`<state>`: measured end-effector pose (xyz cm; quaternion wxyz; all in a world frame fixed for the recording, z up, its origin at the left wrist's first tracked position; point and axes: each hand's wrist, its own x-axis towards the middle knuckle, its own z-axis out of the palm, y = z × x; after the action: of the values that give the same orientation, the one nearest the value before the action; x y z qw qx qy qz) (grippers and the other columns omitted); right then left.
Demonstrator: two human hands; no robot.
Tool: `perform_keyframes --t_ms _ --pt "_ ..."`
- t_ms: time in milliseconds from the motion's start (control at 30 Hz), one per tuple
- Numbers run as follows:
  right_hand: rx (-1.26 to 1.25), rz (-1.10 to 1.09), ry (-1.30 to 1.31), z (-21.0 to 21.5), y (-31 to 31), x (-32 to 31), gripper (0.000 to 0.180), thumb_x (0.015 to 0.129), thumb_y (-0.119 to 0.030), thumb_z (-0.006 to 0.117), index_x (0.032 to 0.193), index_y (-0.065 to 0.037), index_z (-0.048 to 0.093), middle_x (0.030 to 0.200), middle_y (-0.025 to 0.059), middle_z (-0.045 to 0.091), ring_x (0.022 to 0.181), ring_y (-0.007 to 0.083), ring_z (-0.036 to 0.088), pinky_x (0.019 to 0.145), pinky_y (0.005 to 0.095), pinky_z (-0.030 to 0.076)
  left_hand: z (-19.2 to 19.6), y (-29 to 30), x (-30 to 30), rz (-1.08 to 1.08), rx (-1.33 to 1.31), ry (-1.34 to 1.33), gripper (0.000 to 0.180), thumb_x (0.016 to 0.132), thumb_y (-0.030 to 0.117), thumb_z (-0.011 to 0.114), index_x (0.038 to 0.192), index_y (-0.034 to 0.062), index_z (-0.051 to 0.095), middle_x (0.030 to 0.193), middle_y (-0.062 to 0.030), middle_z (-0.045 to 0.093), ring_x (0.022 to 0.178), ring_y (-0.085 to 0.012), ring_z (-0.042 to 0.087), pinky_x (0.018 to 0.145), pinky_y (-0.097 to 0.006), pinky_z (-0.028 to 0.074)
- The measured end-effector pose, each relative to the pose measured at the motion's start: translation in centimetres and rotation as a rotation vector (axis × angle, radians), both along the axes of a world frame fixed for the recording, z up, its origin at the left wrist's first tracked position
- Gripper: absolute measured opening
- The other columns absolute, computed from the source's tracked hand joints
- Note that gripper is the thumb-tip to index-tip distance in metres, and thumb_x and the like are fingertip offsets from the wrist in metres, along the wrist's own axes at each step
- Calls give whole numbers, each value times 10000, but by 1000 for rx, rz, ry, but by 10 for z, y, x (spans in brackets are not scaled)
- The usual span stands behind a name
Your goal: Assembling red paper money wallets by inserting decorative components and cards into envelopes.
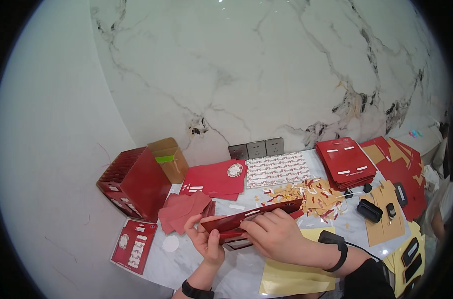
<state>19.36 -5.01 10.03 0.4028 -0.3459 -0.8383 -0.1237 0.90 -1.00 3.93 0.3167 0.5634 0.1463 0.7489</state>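
Note:
Above the near part of the table I hold a red folded cardboard sleeve point(231, 224), tilted, with its long upper panel lifted from the layer below. My left hand point(209, 243) grips its left end, the thumb in front and the fingers spread behind. The fingers of my right hand point(273, 233) are curled over its right half, at the gap between the layers; their tips are partly hidden. Just behind it lie red paper envelopes point(185, 210). A yellow sheet point(298, 273) lies under my right forearm, and a white round piece point(170, 243) rests near my left hand.
A red box of upright cards point(149, 182) and a brown carton point(174, 162) stand left. A finished-looking red card point(135, 244) lies at the left edge. Behind are red sheets point(206, 177), a patterned sheet point(278, 169), paper scraps point(311, 197), a red card stack point(345, 162) and a black device point(369, 211).

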Motion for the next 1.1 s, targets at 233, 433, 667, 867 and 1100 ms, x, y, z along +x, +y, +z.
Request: perform_keyframes --t_ms 233,433,667,867,1100 --pt "26 -8 -79 0 1 1 230 725 -134 651 946 -93 604 820 32 588 766 189 592 680 329 413 -3 2 1 99 128 41 451 912 9 512 1281 97 269 1153 -249 603 1058 -272 595 963 -373 472" --pt "65 -90 -5 -5 5 -6 157 811 -189 711 883 -91 611 783 10 603 721 179 592 655 326 414 -24 11 -11 292 311 267 212 940 41 514 1143 75 462 1170 -257 599 1068 -298 570 966 -365 451" --pt "60 -117 -55 -5 4 -3 183 797 -188 727 849 -84 586 775 23 604 718 182 595 652 321 421 -17 6 -12 291 342 420 169 861 135 729 974 54 634 975 -190 681 877 -279 652 793 -330 518" --pt "73 -21 -6 10 -3 7 202 768 -192 735 923 -87 659 902 7 640 800 181 619 726 314 463 -23 12 -13 335 311 354 231 759 103 839 910 54 671 929 -167 699 773 -261 669 714 -314 518" --pt "248 -64 -139 18 -1 18 263 745 -178 635 984 -78 677 967 -5 620 930 155 593 841 327 425 -23 11 -13 337 328 409 366 711 120 886 966 63 629 1001 -162 681 867 -251 675 765 -318 533"
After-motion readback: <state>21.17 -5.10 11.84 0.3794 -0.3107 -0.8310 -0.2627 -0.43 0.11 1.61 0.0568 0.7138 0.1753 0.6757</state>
